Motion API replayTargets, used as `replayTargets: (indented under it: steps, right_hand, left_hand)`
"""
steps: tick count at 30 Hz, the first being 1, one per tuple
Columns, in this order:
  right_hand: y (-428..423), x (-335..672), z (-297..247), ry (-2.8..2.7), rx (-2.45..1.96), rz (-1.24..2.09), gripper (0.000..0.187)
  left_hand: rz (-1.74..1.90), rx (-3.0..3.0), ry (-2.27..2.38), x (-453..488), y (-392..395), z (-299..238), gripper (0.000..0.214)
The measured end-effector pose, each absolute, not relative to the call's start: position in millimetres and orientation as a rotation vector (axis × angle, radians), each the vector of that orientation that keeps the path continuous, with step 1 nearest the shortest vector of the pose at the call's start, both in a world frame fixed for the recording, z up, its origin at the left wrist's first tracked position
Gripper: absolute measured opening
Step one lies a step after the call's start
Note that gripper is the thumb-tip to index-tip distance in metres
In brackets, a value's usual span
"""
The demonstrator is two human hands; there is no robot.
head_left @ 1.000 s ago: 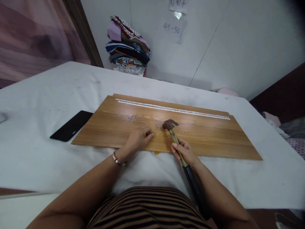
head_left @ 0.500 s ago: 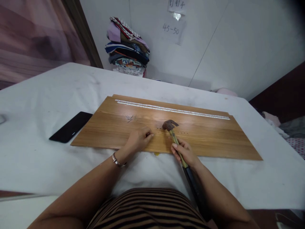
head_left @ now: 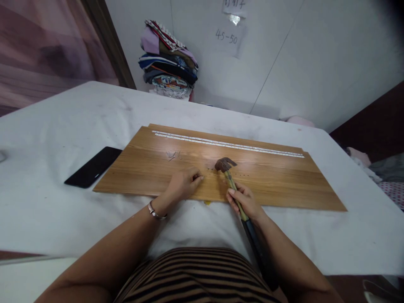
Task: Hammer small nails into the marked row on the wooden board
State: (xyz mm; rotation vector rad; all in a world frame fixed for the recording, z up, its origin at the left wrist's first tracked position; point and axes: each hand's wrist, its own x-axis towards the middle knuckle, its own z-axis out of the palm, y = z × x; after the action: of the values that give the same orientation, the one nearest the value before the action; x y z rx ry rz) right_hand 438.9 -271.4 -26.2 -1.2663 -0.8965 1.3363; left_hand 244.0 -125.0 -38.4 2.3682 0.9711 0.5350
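Note:
My right hand (head_left: 244, 200) is wrapped round the handle of a claw hammer (head_left: 232, 183). The hammer's rusty head is low over the middle of a wood-grain board (head_left: 284, 185); whether it touches the surface, I cannot tell. My left hand (head_left: 184, 183) rests on the board left of the hammer, fingers curled and pressed together; anything between them is hidden. Several small dark nail heads or marks (head_left: 242, 175) run in a row across the board on both sides of the hammer head. Loose nails (head_left: 173, 155) lie in a small pile beyond my left hand.
Two white measuring strips (head_left: 227, 145) run along the board's far side. A black phone-like slab (head_left: 93, 167) lies by its left edge on the white-covered table (head_left: 47, 219). Folded clothes (head_left: 168, 59) are stacked at the back by the wall.

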Motion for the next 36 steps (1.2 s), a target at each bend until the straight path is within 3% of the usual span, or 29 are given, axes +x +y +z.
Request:
replayTargets:
  steps: [36]
  right_hand:
    - [-271.5,439.9,-27.1,-0.882,-1.267,1.34,0.031]
  left_hand:
    - [0.526,2.36,0.992,245.3,-125.7,-37.7,0.017]
